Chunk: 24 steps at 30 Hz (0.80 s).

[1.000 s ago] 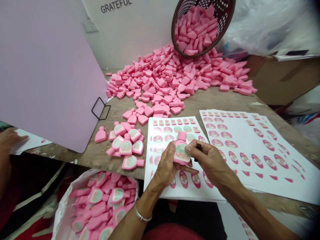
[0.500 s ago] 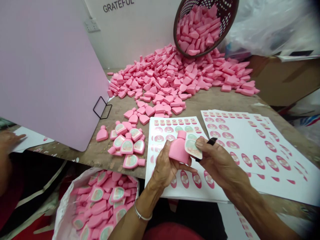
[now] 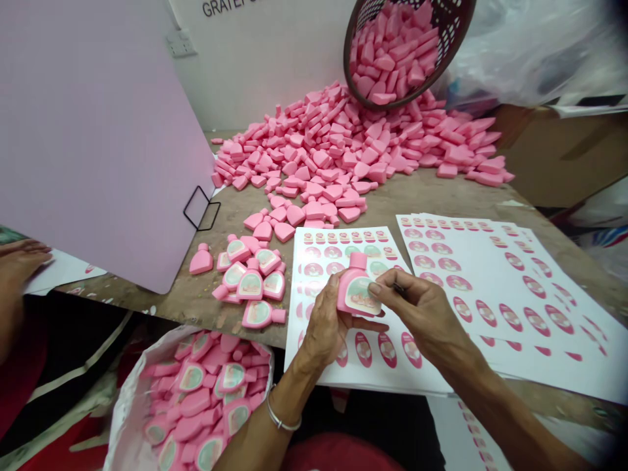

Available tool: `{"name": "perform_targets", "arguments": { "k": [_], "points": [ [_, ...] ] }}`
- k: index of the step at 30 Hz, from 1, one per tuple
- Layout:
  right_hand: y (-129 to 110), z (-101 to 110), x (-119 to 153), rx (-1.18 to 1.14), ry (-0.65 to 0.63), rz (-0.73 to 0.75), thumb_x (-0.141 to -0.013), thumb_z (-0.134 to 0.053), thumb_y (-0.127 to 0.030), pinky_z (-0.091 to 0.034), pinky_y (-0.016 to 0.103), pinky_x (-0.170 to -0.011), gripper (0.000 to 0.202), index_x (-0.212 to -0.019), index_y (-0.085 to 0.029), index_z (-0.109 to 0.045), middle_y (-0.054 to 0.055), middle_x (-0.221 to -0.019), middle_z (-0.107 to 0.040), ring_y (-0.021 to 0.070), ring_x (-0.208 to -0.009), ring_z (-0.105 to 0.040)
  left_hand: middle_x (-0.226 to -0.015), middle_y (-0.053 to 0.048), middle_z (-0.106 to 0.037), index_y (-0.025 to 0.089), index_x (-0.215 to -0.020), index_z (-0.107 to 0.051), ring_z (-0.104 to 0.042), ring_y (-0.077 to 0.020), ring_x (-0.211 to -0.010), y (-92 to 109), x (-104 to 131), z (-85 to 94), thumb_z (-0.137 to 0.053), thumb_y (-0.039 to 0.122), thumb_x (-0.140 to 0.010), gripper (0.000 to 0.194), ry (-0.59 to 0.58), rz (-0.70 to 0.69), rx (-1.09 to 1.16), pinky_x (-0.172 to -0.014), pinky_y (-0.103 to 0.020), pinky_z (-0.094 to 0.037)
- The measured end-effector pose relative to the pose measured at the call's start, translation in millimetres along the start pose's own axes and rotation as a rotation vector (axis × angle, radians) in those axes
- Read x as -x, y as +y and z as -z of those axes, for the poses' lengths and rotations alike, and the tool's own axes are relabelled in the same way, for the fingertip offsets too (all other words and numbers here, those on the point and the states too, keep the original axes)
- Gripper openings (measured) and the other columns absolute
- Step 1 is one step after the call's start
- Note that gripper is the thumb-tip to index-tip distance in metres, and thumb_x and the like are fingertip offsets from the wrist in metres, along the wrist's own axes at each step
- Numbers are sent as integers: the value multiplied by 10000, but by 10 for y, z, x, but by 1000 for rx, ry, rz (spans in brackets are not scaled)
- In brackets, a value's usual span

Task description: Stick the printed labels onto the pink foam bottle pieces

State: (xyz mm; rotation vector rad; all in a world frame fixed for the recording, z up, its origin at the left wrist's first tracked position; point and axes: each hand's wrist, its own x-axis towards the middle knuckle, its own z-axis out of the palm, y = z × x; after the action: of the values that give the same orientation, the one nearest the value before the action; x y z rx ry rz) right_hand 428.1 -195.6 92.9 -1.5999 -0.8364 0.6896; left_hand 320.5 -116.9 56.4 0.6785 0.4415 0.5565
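A pink bottle-shaped piece [image 3: 358,261] is held upright in my left hand [image 3: 324,327], above a stack of sticker sheets [image 3: 314,356]. On its front lies a green and white label [image 3: 360,294], its right edge pinched by the thumb and fingers of my right hand [image 3: 417,301]. A dark thin tool, mostly hidden, is also within my right hand's fingers. Left of the sheets, several labelled pink pieces [image 3: 257,314] are grouped on the wooden table [image 3: 402,196].
Behind is a large heap of unlabelled pieces [image 3: 318,157] under a tipped brown basket [image 3: 349,65]. More sheets [image 3: 471,255] lie at right. A white sack [image 3: 127,399] of pieces stands front left. A pink board [image 3: 98,144] rises at left, beside another person's hand [image 3: 19,261].
My right hand has brought the label left onto the front of the pink piece. The black tool in that hand has turned and shows less. The other person's hand has shifted slightly.
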Motion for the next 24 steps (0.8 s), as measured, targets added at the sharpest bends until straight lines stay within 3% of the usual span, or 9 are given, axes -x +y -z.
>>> {"name": "perform_targets", "arguments": {
  "k": [24],
  "points": [
    [44,-26,-1,102,31,49,-791,-643,-456,-328,253,-511,303,-666,-191,-568,-17,-619,-480,104,-562,-400,-1014,-117,-673,133,-1208,-570,-670,-249,-881,17,12,13,-489,473,-907,462,-42,-27,-25,-716,-450,-595]
  ]
}}
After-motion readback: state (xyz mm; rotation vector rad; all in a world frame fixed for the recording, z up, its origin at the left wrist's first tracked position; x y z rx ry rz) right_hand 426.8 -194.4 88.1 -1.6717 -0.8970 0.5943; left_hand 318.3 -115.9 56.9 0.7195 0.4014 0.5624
